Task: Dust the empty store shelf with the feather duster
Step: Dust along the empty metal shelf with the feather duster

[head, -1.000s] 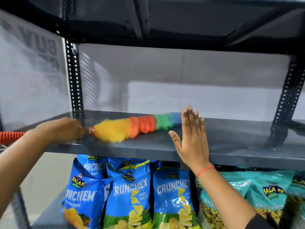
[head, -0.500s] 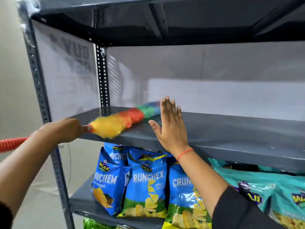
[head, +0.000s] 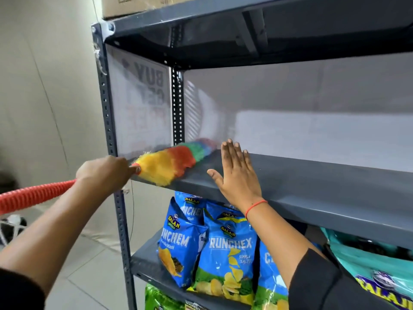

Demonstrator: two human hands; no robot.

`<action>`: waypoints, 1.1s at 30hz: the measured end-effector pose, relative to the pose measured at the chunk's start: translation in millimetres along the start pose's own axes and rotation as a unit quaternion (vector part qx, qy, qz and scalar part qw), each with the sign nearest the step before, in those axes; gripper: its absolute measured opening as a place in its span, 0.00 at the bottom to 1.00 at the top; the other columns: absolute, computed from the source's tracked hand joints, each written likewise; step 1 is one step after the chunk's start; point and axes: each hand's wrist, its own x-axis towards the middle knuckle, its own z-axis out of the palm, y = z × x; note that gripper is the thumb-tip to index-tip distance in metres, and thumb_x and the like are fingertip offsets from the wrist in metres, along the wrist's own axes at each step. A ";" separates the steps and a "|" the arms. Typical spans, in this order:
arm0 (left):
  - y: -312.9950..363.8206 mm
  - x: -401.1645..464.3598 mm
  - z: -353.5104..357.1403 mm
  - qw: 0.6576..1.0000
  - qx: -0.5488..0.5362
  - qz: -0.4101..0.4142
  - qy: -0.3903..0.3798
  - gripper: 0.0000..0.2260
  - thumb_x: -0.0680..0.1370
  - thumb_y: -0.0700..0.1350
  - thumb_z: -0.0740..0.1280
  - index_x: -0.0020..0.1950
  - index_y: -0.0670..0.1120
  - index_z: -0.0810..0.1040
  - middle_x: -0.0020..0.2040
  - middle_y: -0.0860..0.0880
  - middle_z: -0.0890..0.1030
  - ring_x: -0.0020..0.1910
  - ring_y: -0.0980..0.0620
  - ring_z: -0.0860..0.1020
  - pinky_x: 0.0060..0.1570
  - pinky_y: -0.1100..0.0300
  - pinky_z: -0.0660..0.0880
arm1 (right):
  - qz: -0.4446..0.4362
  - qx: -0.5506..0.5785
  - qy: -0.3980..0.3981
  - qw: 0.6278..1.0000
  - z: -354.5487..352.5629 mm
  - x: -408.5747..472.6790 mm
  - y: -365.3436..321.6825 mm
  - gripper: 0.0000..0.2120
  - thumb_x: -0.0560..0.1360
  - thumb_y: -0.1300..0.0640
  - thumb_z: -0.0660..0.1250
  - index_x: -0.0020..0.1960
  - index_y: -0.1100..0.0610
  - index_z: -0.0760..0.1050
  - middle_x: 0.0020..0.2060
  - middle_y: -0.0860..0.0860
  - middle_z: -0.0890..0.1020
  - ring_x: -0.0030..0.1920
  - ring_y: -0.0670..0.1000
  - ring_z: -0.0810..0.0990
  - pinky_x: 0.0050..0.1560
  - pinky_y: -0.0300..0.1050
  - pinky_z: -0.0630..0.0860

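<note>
Head view: left hand (head: 105, 173) fisted around feather duster (head: 169, 163) at the handle's top. Fluffy head extends beyond the fingers, long axis pointing up-right toward the back corner, lying on empty shelf (head: 312, 184). Right hand (head: 237, 175) flat, fingers extended, pressed on the shelf just right of the head.

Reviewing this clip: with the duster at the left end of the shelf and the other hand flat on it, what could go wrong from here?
1. The feather duster overhangs the shelf front edge, so dust may fall onto the blue chip bags below.
2. The right hand rests flat on the shelf, so the area under it could go undusted.
3. The left hand grips near the head, with the long red handle trailing behind; it might catch something out of view.
</note>
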 end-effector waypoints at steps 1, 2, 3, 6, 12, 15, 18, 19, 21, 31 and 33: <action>-2.1 0.2 -4.0 1.000 -0.019 -0.012 -0.011 0.23 0.79 0.61 0.53 0.47 0.45 0.78 0.43 0.45 0.80 0.45 0.43 0.80 0.46 0.52 0.76 | 0.002 0.000 0.002 1.000 -0.3 -0.5 0.3 0.37 0.71 0.35 0.31 0.71 0.59 0.33 0.70 0.54 0.36 0.70 0.49 0.34 0.68 0.45 0.30; -3.7 1.8 -3.6 0.999 -0.043 -0.013 -0.023 0.24 0.77 0.63 0.53 0.38 0.45 0.75 0.37 0.46 0.78 0.38 0.44 0.79 0.41 0.54 0.75 | 0.001 -0.004 0.003 1.000 1.0 0.0 0.1 0.37 0.71 0.35 0.32 0.71 0.59 0.34 0.70 0.54 0.37 0.70 0.49 0.35 0.68 0.45 0.31; -3.4 1.2 -1.6 0.998 -0.058 -0.004 -0.039 0.26 0.77 0.64 0.53 0.34 0.44 0.72 0.32 0.47 0.75 0.33 0.47 0.76 0.35 0.56 0.73 | -0.004 -0.008 0.003 1.000 2.5 0.4 -0.7 0.38 0.72 0.36 0.32 0.72 0.60 0.35 0.70 0.54 0.38 0.70 0.49 0.35 0.69 0.46 0.32; -3.9 -3.6 17.4 0.993 -0.054 0.019 -0.101 0.27 0.75 0.65 0.52 0.32 0.42 0.70 0.29 0.48 0.73 0.28 0.51 0.71 0.28 0.61 0.67 | -0.018 -0.021 -0.008 1.000 2.9 2.8 -4.1 0.39 0.73 0.36 0.34 0.74 0.62 0.40 0.74 0.56 0.44 0.71 0.49 0.37 0.69 0.47 0.33; -24.8 2.9 3.2 0.998 -0.002 -0.066 -0.023 0.24 0.79 0.61 0.53 0.28 0.48 0.63 0.29 0.50 0.69 0.35 0.45 0.75 0.39 0.56 0.74 | -0.008 -0.017 -0.030 0.999 -2.8 0.9 -3.5 0.35 0.80 0.41 0.46 0.74 0.61 0.36 0.75 0.57 0.42 0.73 0.53 0.38 0.69 0.47 0.31; -19.3 -1.5 -5.3 0.997 -0.012 -0.074 0.008 0.26 0.77 0.65 0.51 0.28 0.48 0.63 0.29 0.50 0.68 0.35 0.45 0.74 0.38 0.56 0.74 | 0.002 0.002 -0.029 1.000 -0.4 8.1 -11.5 0.35 0.80 0.40 0.46 0.74 0.62 0.40 0.75 0.57 0.45 0.74 0.54 0.41 0.70 0.47 0.34; -13.6 -6.9 7.3 0.997 -0.017 -0.062 -0.031 0.26 0.75 0.67 0.50 0.29 0.48 0.65 0.31 0.49 0.71 0.37 0.44 0.76 0.39 0.55 0.75 | -0.041 -0.022 -0.046 0.998 8.9 17.9 -30.1 0.36 0.75 0.39 0.47 0.71 0.67 0.59 0.70 0.61 0.65 0.70 0.58 0.62 0.70 0.54 0.51; -14.9 -8.0 13.3 0.997 -0.017 -0.061 -0.041 0.26 0.76 0.66 0.51 0.31 0.47 0.68 0.34 0.48 0.75 0.39 0.44 0.78 0.41 0.55 0.75 | -0.048 -0.020 -0.058 0.997 12.9 21.5 -35.9 0.36 0.74 0.40 0.47 0.69 0.67 0.64 0.67 0.61 0.70 0.68 0.58 0.66 0.70 0.55 0.54; -21.3 -5.3 19.4 0.996 -0.013 -0.087 -0.025 0.25 0.78 0.62 0.53 0.42 0.44 0.77 0.45 0.44 0.81 0.47 0.42 0.81 0.43 0.56 0.73 | -0.056 -0.031 -0.081 0.995 17.4 28.4 -46.0 0.36 0.73 0.40 0.48 0.67 0.67 0.67 0.65 0.61 0.72 0.66 0.59 0.69 0.68 0.54 0.53; -38.7 4.1 28.0 0.986 -0.060 -0.150 -0.036 0.22 0.78 0.60 0.58 0.42 0.42 0.76 0.41 0.45 0.79 0.45 0.43 0.81 0.48 0.54 0.77 | -0.066 -0.039 -0.082 0.994 37.3 47.4 -69.4 0.41 0.72 0.37 0.38 0.71 0.67 0.55 0.70 0.62 0.63 0.71 0.58 0.59 0.70 0.54 0.47; -47.0 9.8 24.5 0.980 -0.068 -0.189 -0.013 0.16 0.79 0.53 0.60 0.50 0.41 0.79 0.48 0.43 0.82 0.49 0.42 0.81 0.52 0.53 0.77 | -0.082 -0.057 -0.066 0.993 39.3 43.8 -65.9 0.40 0.70 0.35 0.28 0.71 0.63 0.36 0.74 0.59 0.47 0.73 0.55 0.41 0.69 0.51 0.35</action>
